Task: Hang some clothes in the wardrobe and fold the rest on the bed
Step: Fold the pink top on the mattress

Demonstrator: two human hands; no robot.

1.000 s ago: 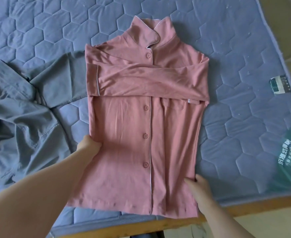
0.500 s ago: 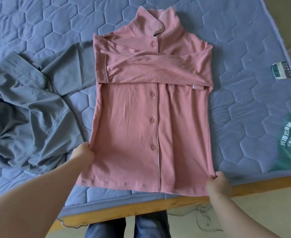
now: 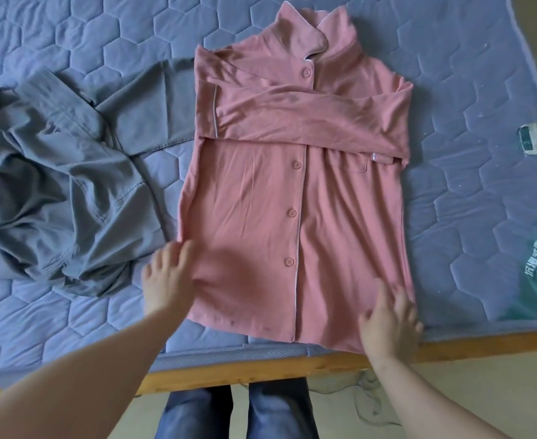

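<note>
Two hands: both lie flat on the shirt's lower part, fingers spread and released, grasping nothing.
Left hand: on the shirt's left edge, near the hem.
Right hand: on the lower right corner, at the bed's edge.
Pink button-up shirt: face up on the quilted blue mattress, sleeves folded across the chest (collar pointing away).
Grey garment: crumpled just left of the shirt, one part running under it.
Wooden bed frame: along the near edge.

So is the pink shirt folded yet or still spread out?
Partly folded. The pink shirt lies flat and buttoned, both sleeves crossed over the chest, but the body is still full length, hem at the mattress edge.
</note>
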